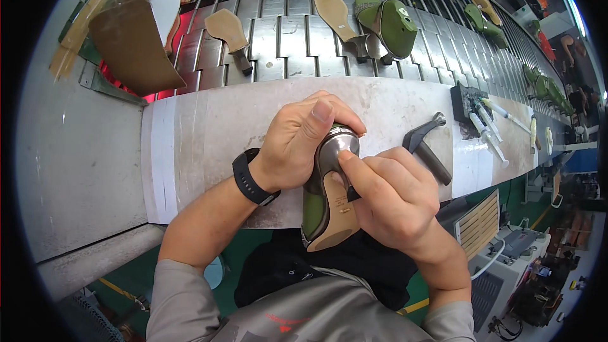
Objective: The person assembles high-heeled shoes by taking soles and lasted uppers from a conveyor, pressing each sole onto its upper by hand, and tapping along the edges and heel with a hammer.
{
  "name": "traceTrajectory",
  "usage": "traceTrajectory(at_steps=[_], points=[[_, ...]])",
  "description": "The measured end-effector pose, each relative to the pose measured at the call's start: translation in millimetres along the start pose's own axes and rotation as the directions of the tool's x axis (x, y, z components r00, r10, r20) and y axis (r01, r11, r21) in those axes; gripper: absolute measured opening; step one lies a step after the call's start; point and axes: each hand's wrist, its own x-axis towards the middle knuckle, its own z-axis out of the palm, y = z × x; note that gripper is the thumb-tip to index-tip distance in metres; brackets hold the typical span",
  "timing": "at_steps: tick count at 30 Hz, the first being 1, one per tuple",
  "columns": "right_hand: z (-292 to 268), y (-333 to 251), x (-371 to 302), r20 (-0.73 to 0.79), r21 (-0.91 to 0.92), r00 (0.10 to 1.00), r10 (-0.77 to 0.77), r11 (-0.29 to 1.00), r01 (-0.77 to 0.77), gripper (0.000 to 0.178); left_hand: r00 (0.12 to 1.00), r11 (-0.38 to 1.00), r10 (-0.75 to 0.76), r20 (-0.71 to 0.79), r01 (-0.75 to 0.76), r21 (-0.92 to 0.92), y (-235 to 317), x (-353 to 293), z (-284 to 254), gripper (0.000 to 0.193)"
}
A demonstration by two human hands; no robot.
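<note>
A green heeled shoe (315,209) is held sole up over the bench's near edge, its tan sole (339,215) facing me and its toe end pointing toward my body. My left hand (297,139) is closed around the back of the shoe, thumb raised along the side. My right hand (396,193) closes over the shiny grey heel (330,152), its thumb and fingertip pressed against it. A black tip shows just below the right fingers; the rest of the heel is partly hidden by them. To the right of that hand lies a hammer (434,159).
A dark block (468,111) with several syringes (491,130) stands on the bench (215,126) at right. Beyond runs a slatted metal conveyor (272,44) carrying heeled soles (225,28) and green shoes (396,28). A brown board (130,47) rises at far left.
</note>
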Motion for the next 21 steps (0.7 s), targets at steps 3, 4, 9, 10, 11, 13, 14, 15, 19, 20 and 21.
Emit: traceTrajectory(at_steps=[3, 4, 9, 10, 11, 13, 14, 15, 19, 20, 21], points=[[3, -1, 3, 0.005, -0.010, 1.000, -0.008, 1.000, 0.008, 0.043, 1.000, 1.000, -0.002, 0.012, 0.002, 0.020, 1, -2, -4, 0.076], [4, -2, 3, 0.003, -0.014, 1.000, -0.012, 1.000, 0.012, 0.043, 1.000, 1.000, 0.002, 0.009, -0.002, 0.009, 1, -2, -5, 0.073], [4, 6, 6, 0.034, -0.018, 0.999, -0.025, 0.999, 0.026, 0.037, 0.995, 0.997, -0.077, 0.056, 0.076, 0.027, 6, -7, -7, 0.058], [4, 11, 8, 0.026, -0.028, 0.999, -0.043, 0.999, 0.043, 0.035, 0.989, 0.989, -0.141, 0.037, 0.142, -0.041, 6, -5, -7, 0.053], [7, 17, 6, 0.015, -0.013, 1.000, -0.012, 1.000, 0.012, 0.034, 0.978, 0.972, -0.206, 0.024, 0.208, -0.110, 5, -3, -8, 0.048], [8, 29, 5, 0.027, 0.097, 0.976, 0.216, 0.971, -0.218, 0.028, 0.981, 0.953, -0.195, 0.010, 0.192, -0.235, -3, 2, -13, 0.035], [7, 32, 2, 0.066, 0.204, 0.908, 0.414, 0.885, -0.419, 0.025, 0.984, 0.935, -0.177, -0.009, 0.165, -0.313, -5, 4, -13, 0.029], [4, 36, -3, 0.058, 0.202, 0.903, 0.425, 0.881, -0.427, 0.025, 0.984, 0.934, -0.180, 0.005, 0.172, -0.313, -5, 5, -14, 0.029], [-31, 25, 12, 0.408, 0.498, 0.543, 0.734, 0.320, -0.806, 0.030, 0.978, 0.967, -0.201, -0.048, 0.190, -0.170, 4, 10, -3, 0.033], [-39, 17, 22, 0.520, 0.511, 0.505, 0.689, 0.224, -0.830, 0.035, 0.970, 0.972, -0.229, -0.079, 0.223, -0.078, 8, 11, 3, 0.031], [-37, 18, 20, 0.474, 0.372, 0.613, 0.632, 0.487, -0.790, 0.045, 0.965, 0.978, -0.208, -0.162, 0.208, -0.016, 6, 12, 15, 0.033]])
